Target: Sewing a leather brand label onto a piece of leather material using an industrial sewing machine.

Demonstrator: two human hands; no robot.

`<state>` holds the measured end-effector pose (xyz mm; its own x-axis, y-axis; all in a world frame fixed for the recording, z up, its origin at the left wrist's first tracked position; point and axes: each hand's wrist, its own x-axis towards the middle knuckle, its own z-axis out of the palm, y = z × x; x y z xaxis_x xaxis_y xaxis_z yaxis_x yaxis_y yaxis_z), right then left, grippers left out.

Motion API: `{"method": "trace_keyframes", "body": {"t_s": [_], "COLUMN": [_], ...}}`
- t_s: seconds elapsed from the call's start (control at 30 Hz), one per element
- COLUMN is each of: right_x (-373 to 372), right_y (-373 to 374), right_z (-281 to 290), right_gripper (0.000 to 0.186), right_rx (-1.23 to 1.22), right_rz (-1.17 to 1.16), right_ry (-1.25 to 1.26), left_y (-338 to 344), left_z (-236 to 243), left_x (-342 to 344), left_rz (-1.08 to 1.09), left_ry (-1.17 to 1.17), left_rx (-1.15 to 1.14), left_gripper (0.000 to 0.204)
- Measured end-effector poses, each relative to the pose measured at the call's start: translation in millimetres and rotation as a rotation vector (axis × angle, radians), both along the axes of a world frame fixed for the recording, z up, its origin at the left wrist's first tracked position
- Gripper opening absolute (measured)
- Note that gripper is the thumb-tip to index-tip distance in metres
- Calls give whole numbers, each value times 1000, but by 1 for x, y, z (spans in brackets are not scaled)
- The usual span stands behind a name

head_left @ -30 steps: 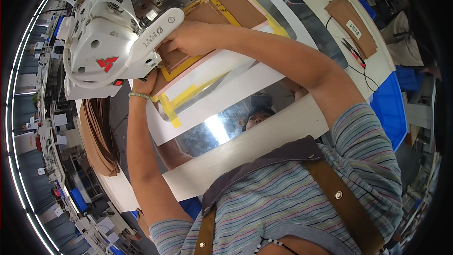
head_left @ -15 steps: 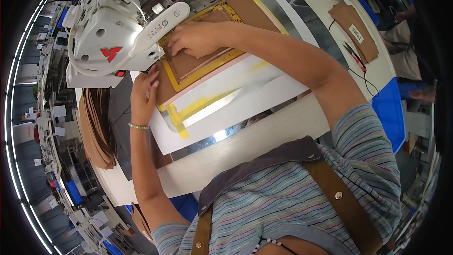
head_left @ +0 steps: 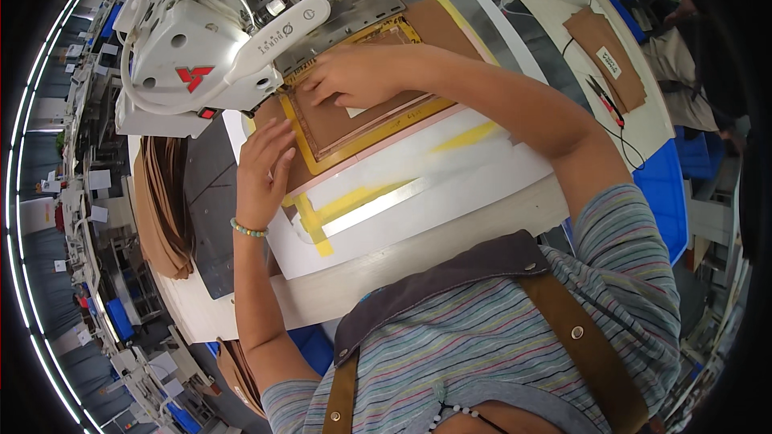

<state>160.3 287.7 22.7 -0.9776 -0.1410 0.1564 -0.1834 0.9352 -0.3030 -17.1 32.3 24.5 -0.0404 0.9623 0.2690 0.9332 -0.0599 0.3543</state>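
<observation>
A brown panel (head_left: 450, 32) lies flat on a white sheet (head_left: 362, 253) under the sewing machine (head_left: 181, 72). A yellow rectangular frame (head_left: 374, 137) rests on the panel, around a brown inner area. My right hand (head_left: 362, 79) lies over the frame's inner area, fingers spread and pressed down near the machine's needle end. A small pale label (head_left: 355, 112) shows just below that palm. My left hand (head_left: 265, 162), with a beaded bracelet at the wrist, rests open at the panel's left edge, fingers apart. The needle tip itself is too small to make out.
Brown pieces hang stacked (head_left: 165, 209) at the table's left. To the right lie more brown pieces (head_left: 607, 56), red-handled snips (head_left: 609, 103) and a dark cable. A blue bin (head_left: 663, 201) stands beyond the right edge. Another person stands at the far right.
The panel, frame and white sheet have slid toward me relative to the machine, covering the shiny strip at the table's front. Both hands have moved along with them.
</observation>
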Motion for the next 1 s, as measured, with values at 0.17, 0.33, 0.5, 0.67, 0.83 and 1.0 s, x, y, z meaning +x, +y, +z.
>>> {"method": "trace_keyframes", "body": {"t_s": [0.17,0.33,0.5,0.67,0.83,1.0], "right_x": [77,116,115,108,107,104], "right_y": [19,26,25,21,21,20], "right_z": [12,-27,-41,-34,-29,-27], "right_gripper": [39,42,47,44,39,42], "right_rx": [333,484,480,485,442,465], "right_rz": [-303,-389,-390,-386,-364,-342], "right_ry": [-238,198,252,185,221,198], "left_y": [2,19,37,37,36,39], "left_z": [1,-4,-9,-11,-13,-14], "left_x": [5,8,13,14,12,13], "left_rz": [-49,-87,-114,-119,-117,-92], "left_ry": [60,35,48,102,77,126], "left_rx": [23,-28,-78,-111,-95,-53], "left_gripper": [34,38,48,51,51,51]}}
